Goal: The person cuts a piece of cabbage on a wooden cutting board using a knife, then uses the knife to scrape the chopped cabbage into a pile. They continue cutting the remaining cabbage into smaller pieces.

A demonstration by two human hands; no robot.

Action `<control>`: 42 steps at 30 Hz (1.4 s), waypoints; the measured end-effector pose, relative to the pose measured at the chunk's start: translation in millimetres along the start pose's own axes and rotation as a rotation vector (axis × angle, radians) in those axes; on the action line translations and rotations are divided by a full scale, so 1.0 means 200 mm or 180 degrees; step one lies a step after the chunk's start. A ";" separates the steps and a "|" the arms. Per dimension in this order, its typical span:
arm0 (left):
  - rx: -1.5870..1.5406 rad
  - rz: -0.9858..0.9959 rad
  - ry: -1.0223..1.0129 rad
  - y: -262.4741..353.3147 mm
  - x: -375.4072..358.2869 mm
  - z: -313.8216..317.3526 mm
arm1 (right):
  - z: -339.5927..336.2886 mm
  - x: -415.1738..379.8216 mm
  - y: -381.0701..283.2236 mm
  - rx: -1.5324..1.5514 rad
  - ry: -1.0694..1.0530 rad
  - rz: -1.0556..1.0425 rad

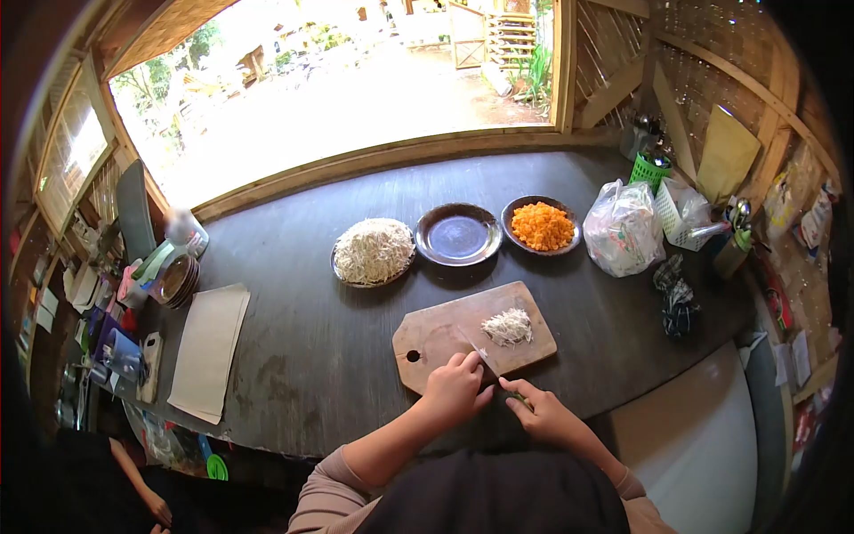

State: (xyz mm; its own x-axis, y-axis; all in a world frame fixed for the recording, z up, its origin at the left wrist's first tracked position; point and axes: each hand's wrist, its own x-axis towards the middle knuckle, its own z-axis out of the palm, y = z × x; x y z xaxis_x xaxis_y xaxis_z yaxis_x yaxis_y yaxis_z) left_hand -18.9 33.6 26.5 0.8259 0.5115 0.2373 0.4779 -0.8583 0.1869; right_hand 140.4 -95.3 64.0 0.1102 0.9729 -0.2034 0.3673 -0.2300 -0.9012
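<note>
A wooden cutting board (436,329) with a hole at its left end lies on the dark table in front of me. On its right part is a small heap of finely cut whitish shreds (508,327). My right hand (543,414) is closed around the handle of a knife, whose blade (481,351) points away over the board. Beside the blade, my left hand (452,392) rests with curled fingers at the board's near edge. What those fingers hold is hidden, though a small pale bit shows by the blade.
Behind the board stand a plate heaped with whitish shreds (374,251), a dark plate (458,235) and a plate of orange diced pieces (543,226). A plastic bag (623,227) and white basket (683,214) are right. Brown paper sheets (209,351) lie left; another person's hand (158,509) shows lower left.
</note>
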 end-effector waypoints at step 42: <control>-0.0048 -0.0057 -0.0067 0.00 0.00 0.00 | 0.01 0.01 0.04 -0.0079 -0.0044 -0.0135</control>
State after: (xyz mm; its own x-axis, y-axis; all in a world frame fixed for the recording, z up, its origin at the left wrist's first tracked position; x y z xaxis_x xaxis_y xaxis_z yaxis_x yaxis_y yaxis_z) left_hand -18.8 33.2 25.8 0.8234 0.5257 0.2136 0.4883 -0.8482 0.2054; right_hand 140.9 -94.2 55.6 0.0813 0.9819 -0.1708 0.3942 -0.1891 -0.8994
